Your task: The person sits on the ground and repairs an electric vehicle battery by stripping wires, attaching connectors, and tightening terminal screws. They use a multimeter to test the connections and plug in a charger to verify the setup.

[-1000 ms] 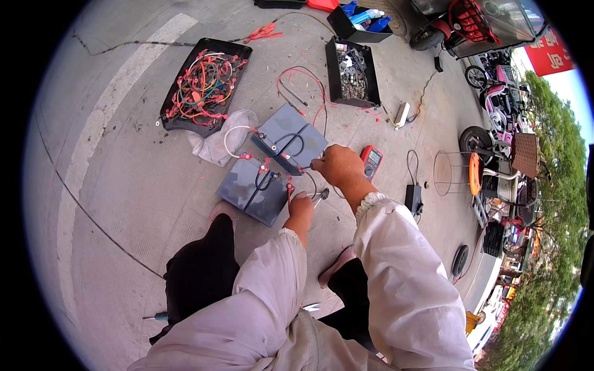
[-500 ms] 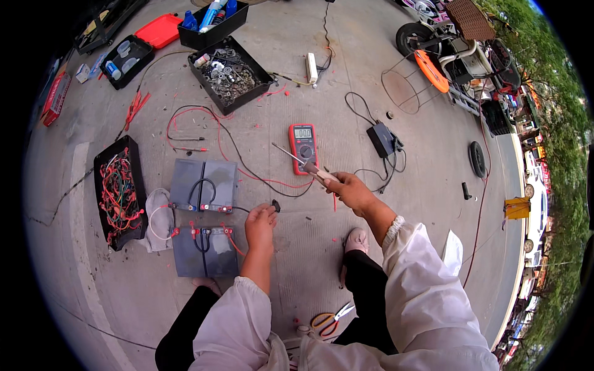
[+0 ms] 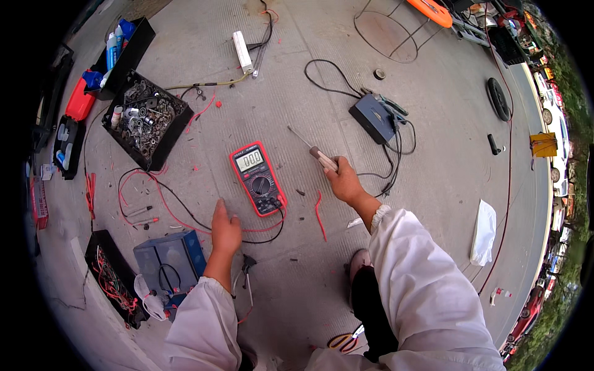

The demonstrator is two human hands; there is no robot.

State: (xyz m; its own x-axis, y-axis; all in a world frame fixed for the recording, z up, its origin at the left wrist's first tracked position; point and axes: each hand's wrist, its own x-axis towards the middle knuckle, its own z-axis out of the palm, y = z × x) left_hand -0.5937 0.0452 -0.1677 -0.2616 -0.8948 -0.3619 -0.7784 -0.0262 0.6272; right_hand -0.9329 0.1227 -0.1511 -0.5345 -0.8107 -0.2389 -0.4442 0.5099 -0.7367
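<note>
My right hand (image 3: 348,184) is closed around the handle of a screwdriver (image 3: 322,157), its thin shaft pointing forward and left. To the left, my left hand (image 3: 226,230) is empty, its fingers stretched forward and the thumb apart. It reaches over the red and black test leads (image 3: 197,227), beside a red digital multimeter (image 3: 260,184) lying face up on the ground. A black connector (image 3: 249,263) on a cable lies just right of my left wrist. My left sleeve partly covers the grey batteries (image 3: 164,256). Two test probes (image 3: 143,221) lie behind them.
A black bin of loose hardware (image 3: 147,120) stands at the far left. Another black bin (image 3: 99,247) holds red wires. A black power adapter (image 3: 372,120) with cables lies to the right, and orange-handled scissors (image 3: 339,342) lie near my feet. A white power strip (image 3: 242,51) is farther back.
My left hand has let go of the black connector and moved forward toward the multimeter. My right hand still holds the screwdriver. The view has shifted, bringing the multimeter and adapter closer.
</note>
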